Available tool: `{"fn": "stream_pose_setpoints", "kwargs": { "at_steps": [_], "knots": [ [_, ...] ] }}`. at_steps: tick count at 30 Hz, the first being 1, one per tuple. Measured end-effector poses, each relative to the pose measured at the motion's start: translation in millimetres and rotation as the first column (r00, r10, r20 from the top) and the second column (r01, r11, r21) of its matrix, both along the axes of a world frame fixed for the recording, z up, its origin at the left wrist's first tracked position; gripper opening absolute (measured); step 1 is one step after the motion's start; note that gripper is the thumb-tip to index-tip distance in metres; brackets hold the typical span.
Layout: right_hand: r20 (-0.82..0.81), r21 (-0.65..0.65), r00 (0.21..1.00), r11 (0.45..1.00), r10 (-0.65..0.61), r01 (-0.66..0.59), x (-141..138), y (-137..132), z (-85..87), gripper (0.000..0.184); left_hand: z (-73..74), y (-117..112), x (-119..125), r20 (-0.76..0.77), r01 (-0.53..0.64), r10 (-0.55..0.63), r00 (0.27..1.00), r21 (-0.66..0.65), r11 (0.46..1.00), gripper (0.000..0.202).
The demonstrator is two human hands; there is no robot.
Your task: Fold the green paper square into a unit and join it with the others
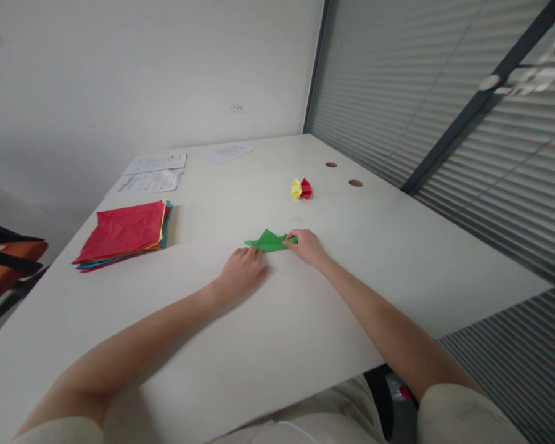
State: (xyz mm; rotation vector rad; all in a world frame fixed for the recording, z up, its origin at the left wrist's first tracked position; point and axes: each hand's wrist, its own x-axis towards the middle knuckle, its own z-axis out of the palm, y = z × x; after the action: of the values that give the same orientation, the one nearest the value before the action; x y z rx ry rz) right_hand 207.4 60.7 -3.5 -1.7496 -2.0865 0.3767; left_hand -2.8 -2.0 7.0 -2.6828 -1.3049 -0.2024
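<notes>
A green folded paper (269,241) lies on the white table (277,308), shaped like a flat triangle. My left hand (243,270) rests palm down, its fingertips pressing the paper's left part. My right hand (306,246) presses and pinches the paper's right end, fingers curled onto it. Both forearms stretch out across the table.
A stack of coloured paper sheets (124,234), red on top, lies at the left. A small yellow and red folded piece (301,189) sits farther back. Printed sheets (152,174) lie at the far edge. Two round holes (355,183) are in the table; a blind-covered glass wall stands right.
</notes>
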Motion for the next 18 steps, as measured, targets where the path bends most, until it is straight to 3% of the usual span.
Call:
{"fn": "stream_pose_setpoints", "kwargs": {
  "at_steps": [6,13,18],
  "knots": [
    [0.038,0.039,0.998,0.998,-0.045,0.043,0.8,-1.3,-2.2,0.017,-5.3,-2.3,3.4,0.069,0.025,-0.023,0.997,-0.022,0.999,0.038],
    [0.071,0.030,0.994,0.996,-0.085,0.083,2.9,0.3,-0.5,0.025,-3.0,-1.9,3.3,0.065,0.036,-0.036,0.997,-0.008,0.999,0.045],
    [0.032,0.017,0.994,0.994,-0.108,0.107,7.6,0.7,-0.2,0.020,-1.0,-2.9,3.9,0.040,0.027,-0.026,0.999,-0.012,1.000,0.047]
  ]
}}
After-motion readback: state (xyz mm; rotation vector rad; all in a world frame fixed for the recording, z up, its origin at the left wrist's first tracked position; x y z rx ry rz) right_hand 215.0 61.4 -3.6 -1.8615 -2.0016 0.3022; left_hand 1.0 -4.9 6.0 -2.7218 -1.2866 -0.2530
